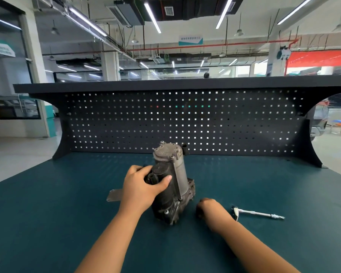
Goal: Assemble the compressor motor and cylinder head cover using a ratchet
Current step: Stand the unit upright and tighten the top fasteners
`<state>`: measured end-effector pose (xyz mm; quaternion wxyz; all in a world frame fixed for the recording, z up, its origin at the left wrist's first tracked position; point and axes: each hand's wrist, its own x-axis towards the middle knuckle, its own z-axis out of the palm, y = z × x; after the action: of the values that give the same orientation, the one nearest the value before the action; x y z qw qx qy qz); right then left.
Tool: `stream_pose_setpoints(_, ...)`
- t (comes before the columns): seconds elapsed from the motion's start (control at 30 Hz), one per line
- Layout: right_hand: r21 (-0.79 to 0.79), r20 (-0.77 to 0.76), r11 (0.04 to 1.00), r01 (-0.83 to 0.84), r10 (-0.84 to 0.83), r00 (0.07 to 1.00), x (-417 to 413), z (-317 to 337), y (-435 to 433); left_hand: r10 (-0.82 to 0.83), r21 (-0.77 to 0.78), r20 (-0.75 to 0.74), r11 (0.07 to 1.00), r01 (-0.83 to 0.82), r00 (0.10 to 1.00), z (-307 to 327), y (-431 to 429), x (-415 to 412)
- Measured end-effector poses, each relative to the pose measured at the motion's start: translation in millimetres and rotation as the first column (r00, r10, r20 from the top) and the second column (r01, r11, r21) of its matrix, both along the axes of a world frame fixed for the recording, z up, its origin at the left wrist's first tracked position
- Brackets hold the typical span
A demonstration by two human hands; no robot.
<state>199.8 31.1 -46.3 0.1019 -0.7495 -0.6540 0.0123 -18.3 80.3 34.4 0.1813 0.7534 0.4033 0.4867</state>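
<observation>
We're looking at the compressor (171, 186) standing near the middle of the teal surface (67, 213), leaning a little toward the back, with its grey bolted cover (166, 152) on top. Our left grip (144, 186) is wrapping round the dark upper body, thumb lying across the front and fingers curling over the far side. Our right grip (209, 210) is resting on the surface just beside the compressor's base, knuckles up and fingers tucked under; we cannot tell whether it is pinching anything. The ratchet (258, 213) is lying flat, its head close by our right wrist and its handle pointing off to the right. A flat grey plate (114, 196) is lying behind our left wrist, partly hidden. The dark pegboard (185, 123) is standing along the back edge.
</observation>
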Motion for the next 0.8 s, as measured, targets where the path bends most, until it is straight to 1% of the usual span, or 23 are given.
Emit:
stream_pose_setpoints(0.07,0.067,0.014,0.998,-0.003,0.002,1.000,-2,3,-8,0.015,0.008,0.002,1.000,-0.015,1.000,5,3,-4)
stream_pose_setpoints(0.1,0.135,-0.011,0.990,0.032,-0.031,0.999,-1,2,-16,0.014,0.007,0.005,1.000,-0.014,1.000,7,5,-7)
stream_pose_setpoints(0.17,0.298,-0.128,0.933,0.203,-0.172,0.977,10,2,-36,0.003,0.011,0.005,1.000,-0.003,1.000,10,7,-8)
stream_pose_setpoints(0.2,0.337,-0.198,0.885,0.322,-0.267,0.943,19,3,-46,0.000,0.014,0.004,1.000,0.000,1.000,11,8,-7)
stream_pose_setpoints(0.23,0.336,-0.257,0.837,0.431,-0.359,0.897,29,4,-56,0.004,0.013,0.003,1.000,-0.004,1.000,11,8,-4)
stream_pose_setpoints(0.3,0.233,-0.290,0.790,0.566,-0.500,0.816,42,2,-71,0.019,-0.012,-0.004,1.000,-0.019,1.000,10,6,0)
stream_pose_setpoints(0.37,0.107,-0.276,0.787,0.608,-0.564,0.778,43,-5,-81,0.038,-0.069,-0.026,0.997,-0.040,0.999,7,2,4)
stream_pose_setpoints(0.4,0.080,-0.276,0.788,0.610,-0.571,0.773,42,-10,-83,0.059,-0.089,-0.043,0.994,-0.062,0.997,5,0,5)
stream_pose_setpoints(0.43,0.090,-0.276,0.786,0.612,-0.571,0.773,39,-12,-84,0.085,-0.094,-0.053,0.991,-0.090,0.995,4,-1,8)
stream_pose_setpoints(0.47,0.128,-0.285,0.776,0.617,-0.567,0.773,35,-14,-84,0.108,-0.092,-0.038,0.990,-0.111,0.993,3,-3,10)
stream_pose_setpoints(0.5,0.192,-0.327,0.760,0.621,-0.547,0.770,31,-13,-83,0.122,-0.092,0.002,0.988,-0.121,0.993,2,-5,13)
stream_pose_setpoints(0.57,0.336,-0.480,0.733,0.591,-0.407,0.777,24,-7,-80,0.134,-0.081,0.099,0.989,-0.126,0.986,0,-10,17)
stream_pose_setpoints(0.63,0.436,-0.574,0.719,0.542,-0.242,0.782,11,-2,-80,0.142,-0.023,0.154,0.990,-0.141,0.978,-6,-16,17)
stream_pose_setpoints(0.73,0.532,-0.603,0.711,0.459,-0.063,0.795,-4,6,-84,0.131,0.050,0.216,0.988,-0.145,0.968,-15,-23,9)
stream_pose_setpoints(0.8,0.559,-0.608,0.733,0.389,0.044,0.792,-11,10,-86,0.127,0.091,0.268,0.983,-0.156,0.955,-26,-29,-1)
